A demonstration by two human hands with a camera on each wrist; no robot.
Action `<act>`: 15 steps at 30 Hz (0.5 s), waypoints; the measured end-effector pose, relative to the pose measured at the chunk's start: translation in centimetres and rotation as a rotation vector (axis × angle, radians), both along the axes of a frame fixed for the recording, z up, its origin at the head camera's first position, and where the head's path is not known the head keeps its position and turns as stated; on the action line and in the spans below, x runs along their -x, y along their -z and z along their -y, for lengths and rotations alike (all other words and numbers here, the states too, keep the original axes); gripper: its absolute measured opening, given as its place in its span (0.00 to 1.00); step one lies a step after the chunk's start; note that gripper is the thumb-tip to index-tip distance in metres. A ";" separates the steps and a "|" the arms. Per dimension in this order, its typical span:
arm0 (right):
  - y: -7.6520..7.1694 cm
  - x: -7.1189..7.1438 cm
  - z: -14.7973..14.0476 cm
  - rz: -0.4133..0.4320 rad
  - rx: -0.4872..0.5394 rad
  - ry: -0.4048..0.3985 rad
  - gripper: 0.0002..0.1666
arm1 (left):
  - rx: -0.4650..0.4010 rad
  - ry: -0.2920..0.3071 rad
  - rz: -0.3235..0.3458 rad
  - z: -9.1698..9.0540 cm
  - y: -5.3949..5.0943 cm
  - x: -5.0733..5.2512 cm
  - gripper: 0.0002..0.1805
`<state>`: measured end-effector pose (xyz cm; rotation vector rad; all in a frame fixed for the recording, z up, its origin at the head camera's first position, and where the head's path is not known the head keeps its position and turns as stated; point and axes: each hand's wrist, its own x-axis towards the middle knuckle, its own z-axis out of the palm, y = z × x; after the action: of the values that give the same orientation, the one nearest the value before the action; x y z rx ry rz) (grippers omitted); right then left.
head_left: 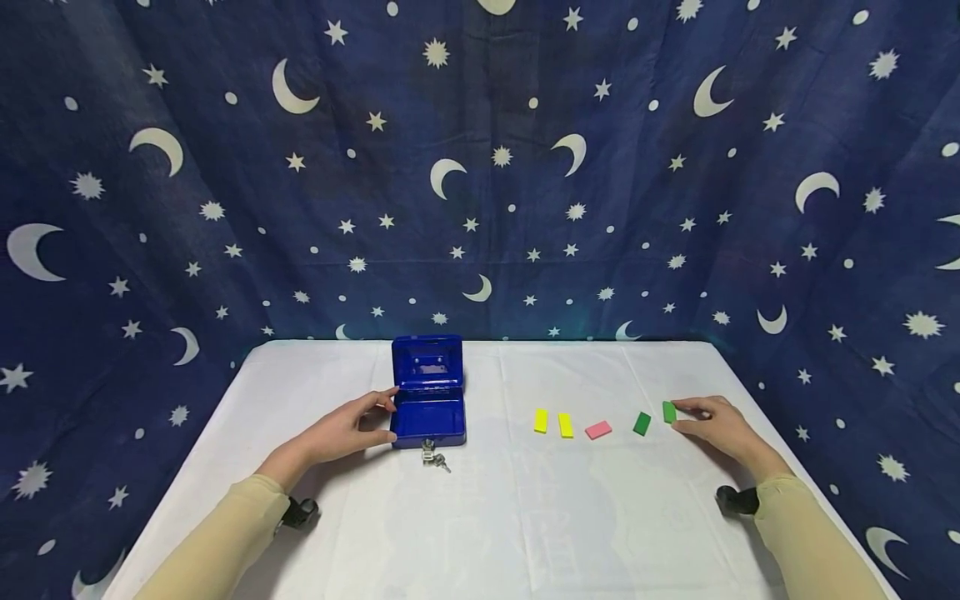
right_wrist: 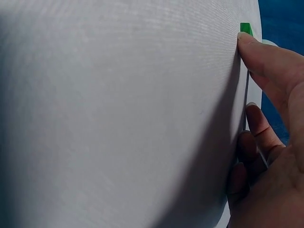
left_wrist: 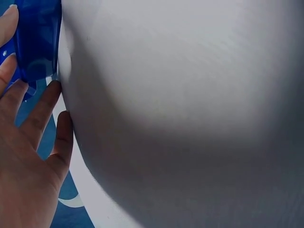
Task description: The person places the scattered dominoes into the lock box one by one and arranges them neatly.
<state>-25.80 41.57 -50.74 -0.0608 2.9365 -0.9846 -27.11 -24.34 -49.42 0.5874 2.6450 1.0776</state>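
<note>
On the left of the table stands a blue metal cash box [head_left: 428, 421] with its lid [head_left: 427, 362] raised; its inside looks bare. My left hand [head_left: 341, 429] touches the box's left side, thumb near the front corner and fingers spread farther back, as the left wrist view also shows. A small padlock with keys [head_left: 429, 454] is at the box's front. At the right end of a row of small blocks, my right hand [head_left: 716, 429] pinches a light green block [head_left: 670, 412] between thumb and index finger. In the right wrist view the thumb covers part of that green block [right_wrist: 245, 27].
Between the hands lie two yellow blocks [head_left: 541, 421], a pink block [head_left: 598, 430] and a dark green block [head_left: 642, 424], spaced apart. They rest on a white tablecloth [head_left: 495, 525]. A dark blue curtain [head_left: 510, 233] with moons and stars hangs behind and beside the table.
</note>
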 end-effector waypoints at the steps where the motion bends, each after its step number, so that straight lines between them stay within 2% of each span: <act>1: 0.1 0.0 -0.1 0.002 -0.003 0.005 0.40 | -0.004 0.000 0.007 0.0 0.0 0.0 0.25; 9: 0.7 0.1 -0.1 -0.014 -0.018 0.009 0.41 | 0.002 -0.008 0.007 0.0 0.0 -0.1 0.24; 15: 0.4 0.2 0.0 -0.038 -0.001 0.023 0.41 | -0.002 -0.017 0.017 -0.1 -0.2 -0.1 0.24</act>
<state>-25.97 41.53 -51.14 -0.0464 2.9788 -0.9954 -26.97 -24.20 -49.26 0.5549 2.6392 1.0855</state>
